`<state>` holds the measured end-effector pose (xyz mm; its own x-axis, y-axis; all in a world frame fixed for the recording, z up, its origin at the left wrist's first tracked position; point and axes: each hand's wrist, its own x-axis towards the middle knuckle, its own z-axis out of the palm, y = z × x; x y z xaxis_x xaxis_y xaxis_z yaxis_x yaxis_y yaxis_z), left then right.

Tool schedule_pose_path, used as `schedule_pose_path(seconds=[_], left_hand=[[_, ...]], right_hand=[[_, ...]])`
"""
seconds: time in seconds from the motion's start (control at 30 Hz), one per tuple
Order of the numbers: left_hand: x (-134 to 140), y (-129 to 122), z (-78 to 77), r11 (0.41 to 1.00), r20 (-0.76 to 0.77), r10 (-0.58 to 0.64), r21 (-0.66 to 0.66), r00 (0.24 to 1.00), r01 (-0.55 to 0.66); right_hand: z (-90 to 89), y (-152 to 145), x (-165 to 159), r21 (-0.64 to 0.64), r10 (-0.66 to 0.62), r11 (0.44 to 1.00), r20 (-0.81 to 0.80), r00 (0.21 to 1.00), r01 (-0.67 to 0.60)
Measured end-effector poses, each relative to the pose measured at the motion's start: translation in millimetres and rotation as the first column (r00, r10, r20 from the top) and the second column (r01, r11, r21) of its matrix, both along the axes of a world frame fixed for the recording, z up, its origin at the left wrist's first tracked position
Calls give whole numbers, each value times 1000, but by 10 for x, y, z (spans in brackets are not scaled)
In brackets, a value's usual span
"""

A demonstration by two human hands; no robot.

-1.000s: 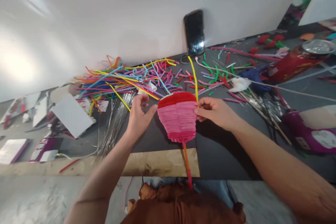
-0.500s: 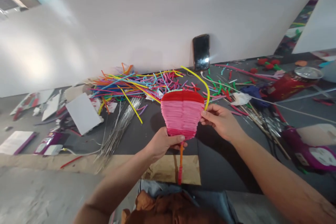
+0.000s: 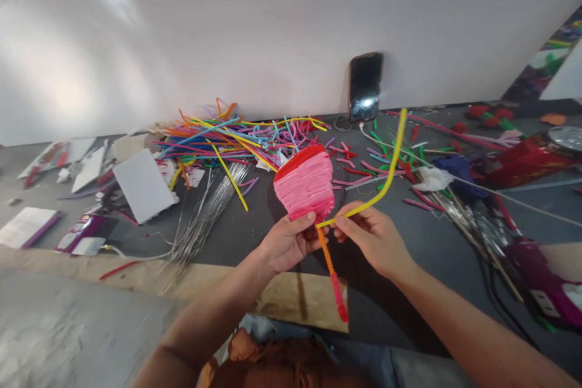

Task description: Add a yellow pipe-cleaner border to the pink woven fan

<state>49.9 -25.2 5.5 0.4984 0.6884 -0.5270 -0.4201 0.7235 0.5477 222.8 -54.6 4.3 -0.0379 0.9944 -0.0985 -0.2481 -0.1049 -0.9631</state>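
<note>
My left hand (image 3: 291, 241) grips the base of a pink and red fan-shaped pipe-cleaner piece (image 3: 305, 185), thumb in front. From its base an orange stem (image 3: 326, 254) with a pink-red lower end slants down to the right. Between the thumb and fingers of my right hand (image 3: 366, 235) is a bent yellow pipe cleaner (image 3: 386, 185). Its near end lies across the top of the stem, just under the fan, and its long end curves upward to the right. Whether it is fastened to the stem I cannot tell.
Behind the fan lies a heap of coloured pipe cleaners (image 3: 227, 139). A phone (image 3: 365, 88) leans on the white board (image 3: 254, 42). Thin wires (image 3: 207, 218) and a white card (image 3: 143, 186) lie to the left. A red can (image 3: 522, 160) lies at right.
The fan has tilted left, its stem swinging right. My right hand has brought the yellow pipe cleaner down from the fan's right edge to the stem top. The view has shifted slightly.
</note>
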Motion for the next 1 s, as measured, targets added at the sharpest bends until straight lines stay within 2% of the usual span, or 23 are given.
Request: schedule_pose_path(seconds=[0.2,0.33,0.6,0.73,0.83,0.9,1.0], left_hand=[[-1,-5,-22,999,65,-44,9,997,44],[3,0,-37,998,35,-61,26,998,60],[23,-30,-43,995,-73,-40,87,997,46],[4,-45,-20,990,-181,-44,124,983,67],[-26,-35,-8,982,-242,-77,148,967,115],[-45,-16,-8,974,-281,-118,155,952,167],[-68,12,-13,962,-311,-171,154,935,227]], right_hand=[[39,26,66,31,-7,1000,219,976,0],[34,14,47,17,7,1000,253,968,-12],[-50,25,26,-76,39,997,122,992,-30],[-105,60,61,-170,51,984,-57,997,-60],[-137,76,89,-248,111,957,-163,980,-149],[-145,81,99,-268,160,942,-168,973,-201],[-132,78,101,-259,179,944,-114,977,-204]])
